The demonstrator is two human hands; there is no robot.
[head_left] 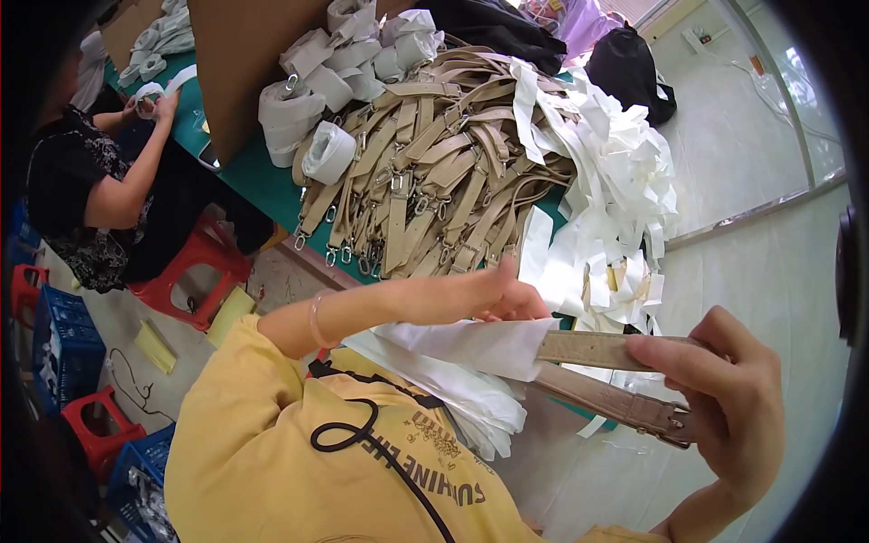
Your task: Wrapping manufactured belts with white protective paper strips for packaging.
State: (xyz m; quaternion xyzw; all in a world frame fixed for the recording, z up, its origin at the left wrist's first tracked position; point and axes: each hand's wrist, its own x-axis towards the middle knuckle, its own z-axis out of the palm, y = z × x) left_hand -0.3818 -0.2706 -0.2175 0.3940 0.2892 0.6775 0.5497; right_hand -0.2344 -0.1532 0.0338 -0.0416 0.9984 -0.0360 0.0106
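A beige strap (593, 349) runs in front of my chest, doubled back into two lengths, with a metal buckle (677, 422) on the lower one. My right hand (724, 389) grips its right end, thumb on the upper length. White paper (480, 346) wraps around the strap farther left. My left hand (502, 294) is curled at the paper's upper edge, holding it; its fingertips are partly hidden behind. More loose white paper strips (471, 407) hang below, against my yellow top.
A large heap of beige straps with metal clips (425, 172) covers the green table (312, 237). Paper-wrapped rolls (291, 113) stand behind left; crumpled white paper (625, 181) lies right. At the left, another person (100, 190) handles a roll beside a red stool (195, 281). Blue crates (77, 344) stand on the floor.
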